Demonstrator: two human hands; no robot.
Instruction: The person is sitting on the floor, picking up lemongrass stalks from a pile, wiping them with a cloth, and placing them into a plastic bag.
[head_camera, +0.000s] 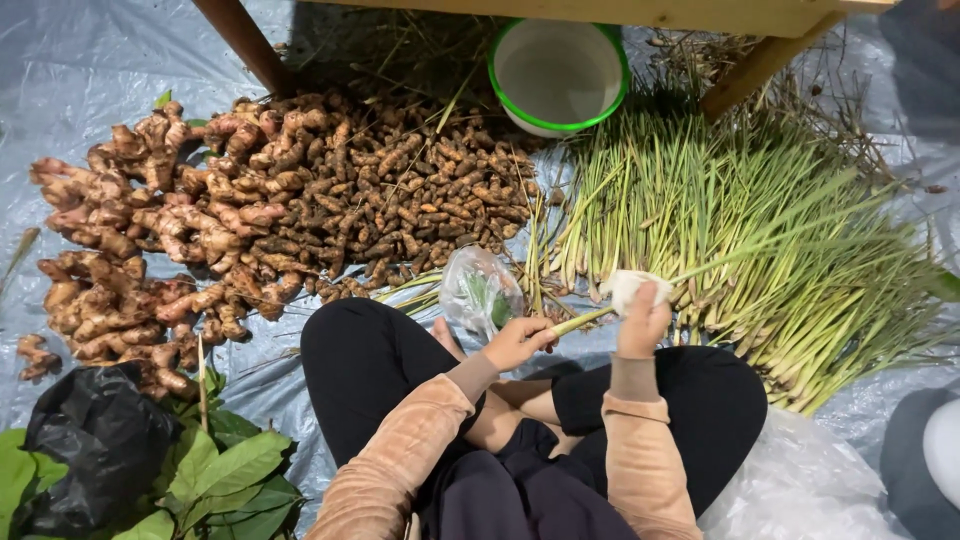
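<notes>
A single lemongrass stalk (700, 268) runs between the two hands, its pale root end pinched in the closed fingers of the left hand (517, 343) and its green length slanting up and away past the right hand (642, 322). The right hand is wrapped shut around a white cloth (627, 287), which it presses against the stalk just beyond the left hand's grip; the two hands are near each other but apart. Past the right hand and out to its far side lies the big heap of lemongrass (760, 230), root ends turned toward the person. Just beyond the left hand sits a clear plastic bag (480, 292) with some green leaves inside. Farther out on the left hand's side are a pile of small turmeric roots (420, 195) and, beyond that, a pile of larger ginger roots (150, 240). A white bucket with a green rim (558, 75) stands far ahead of both hands, under a wooden table frame (760, 62). Close in on the left hand's side lie green leaves (225, 470) and a black plastic bag (95, 440). Everything rests on a grey plastic sheet (70, 70) spread over the ground, where the person sits cross-legged.
</notes>
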